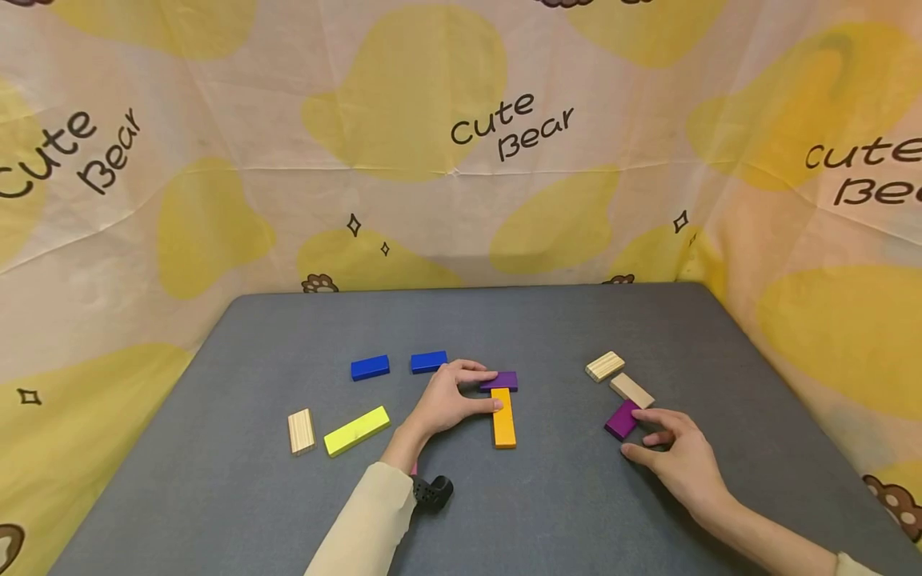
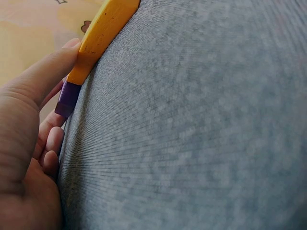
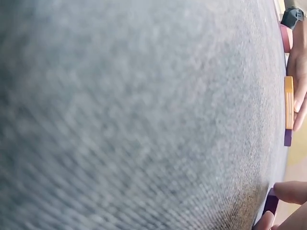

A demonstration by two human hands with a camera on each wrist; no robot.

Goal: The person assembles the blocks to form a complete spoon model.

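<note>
My left hand (image 1: 450, 398) reaches over two blocks set in a T shape. Its thumb touches the side of the orange block (image 1: 503, 420), and its fingers lie at the left end of a purple block (image 1: 507, 381) across the orange one's far end. In the left wrist view the thumb rests against the orange block (image 2: 103, 36), with the purple block (image 2: 68, 98) between thumb and fingers, untouched by the thumb. My right hand (image 1: 680, 460) pinches another purple block (image 1: 620, 421) between thumb and index finger; its right wrist view shows this block (image 3: 271, 201) between the fingertips.
Two natural wood blocks (image 1: 631, 390) lie just beyond the right hand's block. At the left are two blue blocks (image 1: 370, 368), a yellow-green block (image 1: 356, 431) and a wooden block (image 1: 301, 432). A pink piece (image 3: 286, 38) sits beneath the left wrist. A printed cloth (image 1: 432, 200) surrounds the grey table (image 1: 259, 336).
</note>
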